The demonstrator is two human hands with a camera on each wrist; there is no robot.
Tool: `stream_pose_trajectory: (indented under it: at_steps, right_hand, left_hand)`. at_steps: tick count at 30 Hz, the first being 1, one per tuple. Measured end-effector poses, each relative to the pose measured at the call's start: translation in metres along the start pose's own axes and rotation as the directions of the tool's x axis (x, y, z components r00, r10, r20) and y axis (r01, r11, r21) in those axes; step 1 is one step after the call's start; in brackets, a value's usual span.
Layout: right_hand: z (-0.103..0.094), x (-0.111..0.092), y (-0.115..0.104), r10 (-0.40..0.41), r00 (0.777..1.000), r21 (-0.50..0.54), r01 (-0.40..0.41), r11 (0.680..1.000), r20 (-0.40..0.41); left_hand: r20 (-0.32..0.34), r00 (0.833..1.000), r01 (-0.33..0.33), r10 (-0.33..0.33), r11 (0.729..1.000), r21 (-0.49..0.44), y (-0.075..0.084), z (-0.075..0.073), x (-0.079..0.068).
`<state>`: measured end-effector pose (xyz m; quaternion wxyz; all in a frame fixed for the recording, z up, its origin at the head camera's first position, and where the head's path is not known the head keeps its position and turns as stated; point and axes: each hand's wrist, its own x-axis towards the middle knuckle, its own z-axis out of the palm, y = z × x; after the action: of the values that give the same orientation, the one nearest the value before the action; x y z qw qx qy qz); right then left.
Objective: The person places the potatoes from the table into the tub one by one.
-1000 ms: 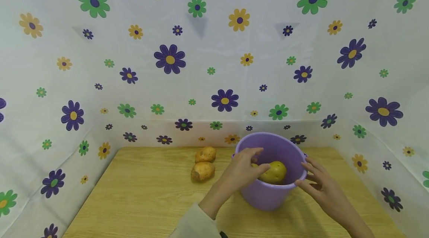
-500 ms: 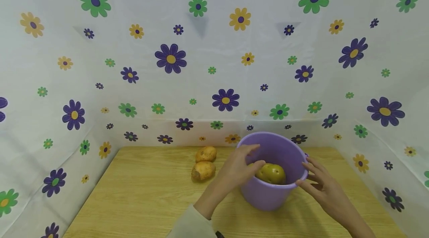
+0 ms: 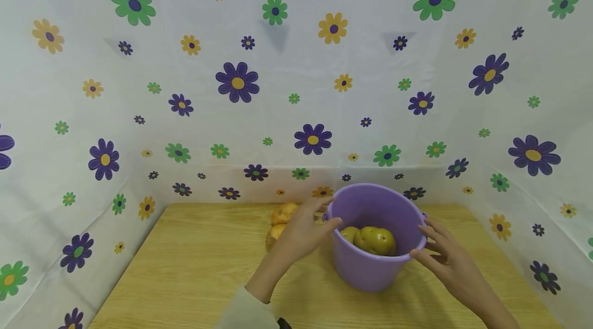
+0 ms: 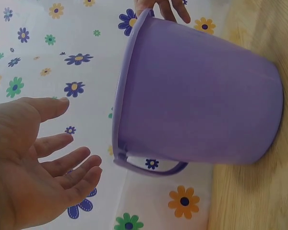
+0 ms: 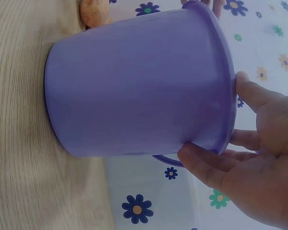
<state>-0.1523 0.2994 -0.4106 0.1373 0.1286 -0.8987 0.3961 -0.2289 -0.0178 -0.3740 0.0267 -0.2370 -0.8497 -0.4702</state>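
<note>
A purple bucket (image 3: 366, 271) stands on the table, two greenish potatoes (image 3: 376, 241) visible inside it. My left hand (image 3: 302, 230) hovers just left of its rim, fingers spread. The left wrist view shows nothing in that palm, the hand apart from the bucket. On the right side, my right hand (image 3: 448, 257) touches the bucket's rim from outside, thumb and fingers spread along it. The right wrist view shows a fingertip (image 5: 189, 153) against the wall below the rim. Two tan potatoes (image 3: 283, 213) lie on the table, partly hidden behind my left hand.
The wood-grain table (image 3: 185, 267) meets a white flowered cloth (image 3: 268, 113) at the back and both sides. A purple handle (image 4: 165, 170) hangs at the far side of the bucket in the left wrist view.
My left hand has drawn back leftward from over the bucket's opening to outside its rim, uncovering the potatoes inside. The right hand has stayed at the rim and the bucket has hardly moved.
</note>
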Motion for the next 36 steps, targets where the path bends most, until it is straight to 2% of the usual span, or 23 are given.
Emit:
stream_pose_trajectory:
  at_steps: [9, 18, 25, 36]
  right_hand:
    - [-0.001, -0.002, 0.002, 0.009, 1.0, -0.01, -0.009, 1.0, -0.002]
    - [-0.001, -0.002, 0.001, 0.019, 1.0, -0.016, -0.019, 1.0, 0.004]
    - [-0.002, 0.0, -0.002, 0.03, 0.999, -0.014, -0.029, 0.999, 0.02]
    - [-0.001, 0.001, 0.0, 0.008, 1.0, -0.01, -0.008, 1.0, 0.016]
  left_hand:
    - [-0.044, 0.999, -0.021, 0.022, 1.0, 0.015, -0.015, -0.021, -0.007]
    - [-0.075, 0.997, 0.031, -0.029, 0.999, 0.022, -0.035, -0.04, -0.014]
    - [-0.113, 0.989, 0.103, -0.098, 0.994, 0.046, -0.053, -0.058, -0.023]
    - [-0.15, 0.982, 0.123, -0.113, 0.99, 0.066, -0.075, -0.078, -0.035]
